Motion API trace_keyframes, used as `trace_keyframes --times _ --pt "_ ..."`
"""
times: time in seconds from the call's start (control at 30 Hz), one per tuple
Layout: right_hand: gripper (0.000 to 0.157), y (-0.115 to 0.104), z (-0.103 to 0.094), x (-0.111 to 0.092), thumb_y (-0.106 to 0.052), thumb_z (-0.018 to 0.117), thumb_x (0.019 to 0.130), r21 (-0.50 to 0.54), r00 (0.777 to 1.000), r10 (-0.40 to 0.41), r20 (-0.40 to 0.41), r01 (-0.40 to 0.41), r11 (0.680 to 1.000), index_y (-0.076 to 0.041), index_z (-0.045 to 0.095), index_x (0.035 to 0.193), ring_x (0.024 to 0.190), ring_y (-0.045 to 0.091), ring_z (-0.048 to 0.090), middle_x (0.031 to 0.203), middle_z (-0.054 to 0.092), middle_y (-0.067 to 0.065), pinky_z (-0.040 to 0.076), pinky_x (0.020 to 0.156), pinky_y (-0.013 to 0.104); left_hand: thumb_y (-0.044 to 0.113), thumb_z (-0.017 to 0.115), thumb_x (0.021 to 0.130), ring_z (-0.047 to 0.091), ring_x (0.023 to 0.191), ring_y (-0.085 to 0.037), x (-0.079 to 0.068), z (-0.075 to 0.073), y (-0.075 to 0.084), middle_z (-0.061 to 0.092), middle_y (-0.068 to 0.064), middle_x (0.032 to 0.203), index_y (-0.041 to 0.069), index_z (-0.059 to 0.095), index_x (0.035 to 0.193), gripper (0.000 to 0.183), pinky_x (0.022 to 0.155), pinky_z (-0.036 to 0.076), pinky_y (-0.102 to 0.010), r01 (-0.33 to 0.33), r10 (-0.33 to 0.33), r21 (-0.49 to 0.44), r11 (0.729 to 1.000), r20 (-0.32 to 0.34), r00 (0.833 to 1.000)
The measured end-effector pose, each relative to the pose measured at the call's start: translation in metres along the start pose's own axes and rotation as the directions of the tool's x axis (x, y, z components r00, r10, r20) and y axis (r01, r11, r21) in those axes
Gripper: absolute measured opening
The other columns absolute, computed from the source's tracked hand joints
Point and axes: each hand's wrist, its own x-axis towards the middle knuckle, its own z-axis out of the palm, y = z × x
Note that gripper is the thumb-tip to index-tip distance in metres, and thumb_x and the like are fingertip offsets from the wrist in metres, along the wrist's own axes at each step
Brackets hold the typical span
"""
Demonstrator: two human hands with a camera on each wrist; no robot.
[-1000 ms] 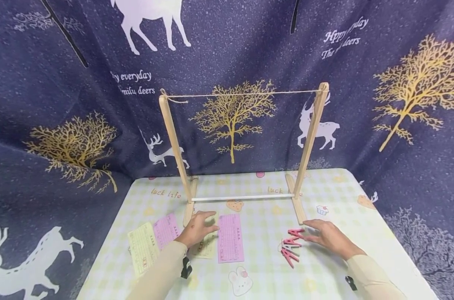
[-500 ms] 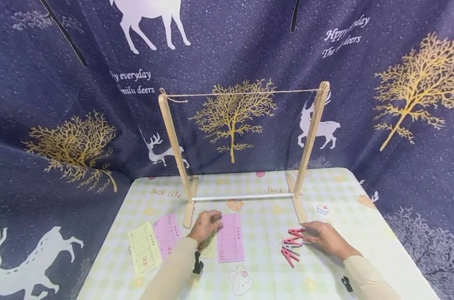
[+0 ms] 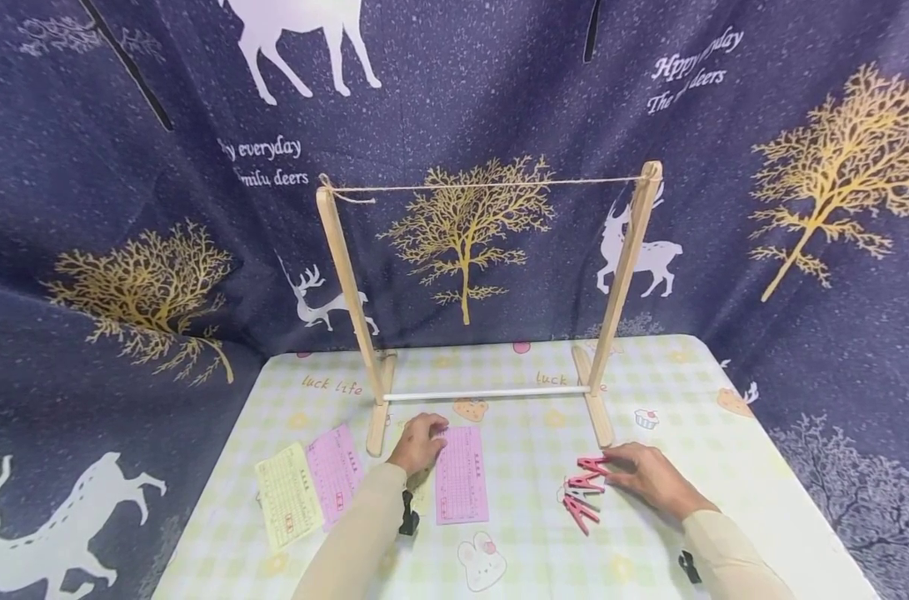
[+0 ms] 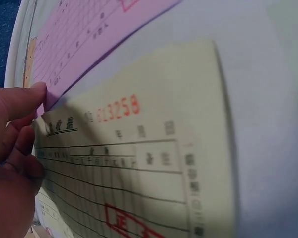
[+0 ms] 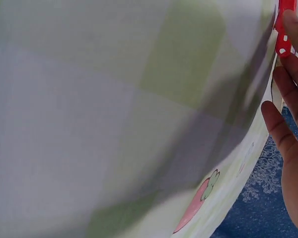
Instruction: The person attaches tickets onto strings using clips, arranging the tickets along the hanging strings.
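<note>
My left hand [image 3: 419, 442] is at the upper left corner of a pink printed receipt slip [image 3: 461, 475], thumb and bent fingers apart. In the left wrist view the thumb tip touches that slip's edge. Below the same hand lies a yellow receipt slip [image 4: 139, 148] with red numbers, partly hidden in the head view by the hand and sleeve. My right hand [image 3: 652, 479] rests by several clothespins, its fingertips at a red clothespin [image 5: 285, 29]. The thumb overlaps that clothespin in the right wrist view; I cannot tell whether it is pinched.
A wooden frame [image 3: 625, 283] with a string [image 3: 484, 185] across its top and a white rod [image 3: 491, 394] low down stands behind the slips. Farther left lie another yellow slip [image 3: 289, 496] and another pink slip [image 3: 334, 467]. A checked cloth [image 3: 529, 550] covers the table.
My left hand has moved slightly right and away from me, to the pink slip's upper left corner, its thumb and fingers drawing closer together. My right hand has barely shifted; the clothespins lie as before.
</note>
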Motion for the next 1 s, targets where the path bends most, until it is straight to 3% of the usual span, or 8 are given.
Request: trace_keyframes --times 0.17,0.37,0.47,0.77,1.0 --pt "0.032 0.002 0.001 0.001 -0.015 0.083 0.079 -0.003 1.0 0.018 0.012 -0.018 1.0 -0.002 0.074 0.107 0.1 0.037 0.067 0.107 0.073 0.014 0.05 0.091 0.054 -0.006 0.071 0.086 0.065 0.102 -0.031 0.002 -0.005 0.001 0.067 -0.013 0.105 -0.001 0.067 0.111 0.026 0.091 0.053 -0.044 0.044 -0.043 -0.027 0.999 0.047 0.998" --pt "0.027 0.0 0.001 0.001 -0.016 0.082 0.081 -0.013 1.0 -0.006 -0.006 0.006 1.0 -0.004 0.075 0.104 0.098 0.036 0.068 0.104 0.073 0.012 0.051 0.089 0.054 -0.007 0.067 0.089 0.059 0.078 -0.017 0.003 -0.005 0.003 0.062 -0.004 0.086 0.0 0.067 0.109 0.021 0.072 0.053 -0.035 0.07 -0.065 -0.065 0.995 0.077 0.995" --pt "0.026 -0.002 0.0 0.001 -0.014 0.084 0.079 -0.013 0.998 -0.034 -0.049 0.034 0.999 -0.005 0.075 0.102 0.095 0.035 0.069 0.101 0.074 0.011 0.053 0.086 0.053 -0.005 0.068 0.09 0.058 0.076 -0.013 0.003 -0.005 0.004 0.062 -0.002 0.083 -0.001 0.067 0.108 0.019 0.07 0.052 -0.031 0.062 -0.055 -0.082 0.995 0.088 0.995" --pt "0.032 -0.009 -0.007 0.006 0.004 0.083 0.072 0.026 0.976 -0.145 -0.164 0.151 0.988 -0.001 0.073 0.102 0.09 0.027 0.069 0.1 0.072 0.007 0.058 0.077 0.045 0.001 0.067 0.093 0.059 0.077 -0.012 -0.001 -0.016 0.01 0.066 -0.002 0.085 -0.003 0.072 0.104 0.013 0.067 0.052 -0.026 0.058 -0.035 -0.166 0.984 0.138 0.99" --pt "0.033 -0.018 -0.023 0.017 0.006 0.082 0.071 0.012 0.961 -0.206 -0.183 0.211 0.977 0.002 0.071 0.102 0.083 0.019 0.065 0.097 0.068 0.005 0.057 0.072 0.039 0.008 0.069 0.093 0.062 0.082 -0.015 0.0 -0.03 0.015 0.068 -0.005 0.095 0.001 0.07 0.104 0.013 0.07 0.055 -0.028 0.04 -0.003 -0.239 0.97 0.154 0.988"
